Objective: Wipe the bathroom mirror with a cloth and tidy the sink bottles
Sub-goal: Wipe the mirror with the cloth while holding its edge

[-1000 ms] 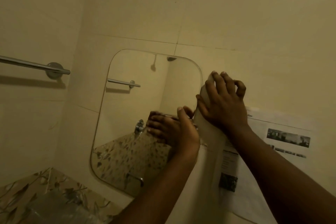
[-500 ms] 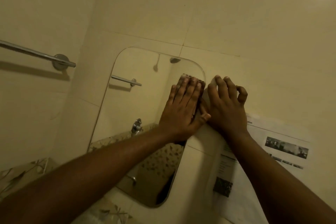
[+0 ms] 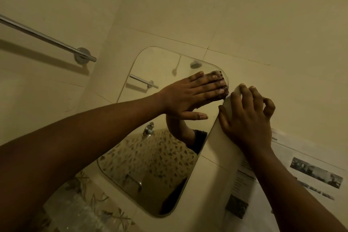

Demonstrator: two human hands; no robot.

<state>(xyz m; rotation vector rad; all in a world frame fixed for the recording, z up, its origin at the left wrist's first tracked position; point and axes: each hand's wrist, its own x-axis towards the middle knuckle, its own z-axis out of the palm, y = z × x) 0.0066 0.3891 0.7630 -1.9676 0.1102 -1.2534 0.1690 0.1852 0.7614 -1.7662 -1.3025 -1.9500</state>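
Glossy glass mirror [image 3: 160, 156], shiny metal towel bar [image 3: 47, 40], smooth glazed wall tiles [image 3: 207, 15], matt printed paper notice [image 3: 310, 171].

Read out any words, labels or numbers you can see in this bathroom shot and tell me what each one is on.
None can be read for certain.
White printed paper notice on the tiled wall: heading fragment by the right hand, blurred, perhaps ending "tion".
Same notice, dark text column and small photo captions: too small and blurred.
Rounded frameless mirror: no text.
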